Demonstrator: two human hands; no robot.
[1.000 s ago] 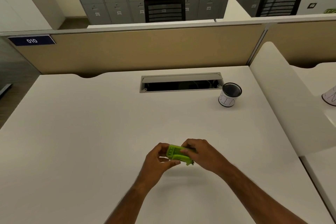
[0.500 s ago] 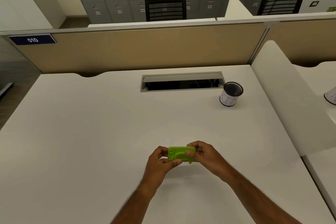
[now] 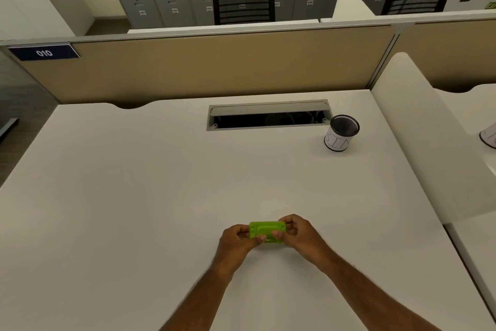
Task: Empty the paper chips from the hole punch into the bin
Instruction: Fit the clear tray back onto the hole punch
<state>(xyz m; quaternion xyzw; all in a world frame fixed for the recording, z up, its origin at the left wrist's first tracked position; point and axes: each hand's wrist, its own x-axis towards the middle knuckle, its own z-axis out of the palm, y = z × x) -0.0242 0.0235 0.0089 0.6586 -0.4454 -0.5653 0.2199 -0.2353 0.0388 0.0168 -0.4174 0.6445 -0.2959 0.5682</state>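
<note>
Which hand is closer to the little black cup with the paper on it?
Right. The right hand holds the green hole punch at its end nearer the cup; the left hand grips the far end.

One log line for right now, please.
left hand: holding hole punch | right hand: holding other end | bin: far right, untouched | chips: not emptied

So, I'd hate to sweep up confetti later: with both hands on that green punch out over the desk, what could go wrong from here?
1. Both hands, left hand and right hand, hold the green hole punch over bare desk, far from the mesh bin. If its tray opens here, chips would likely scatter.
2. The bin's mouth looks narrow, so tipping could miss.
3. The open cable hatch beside the bin could swallow stray chips.
</note>
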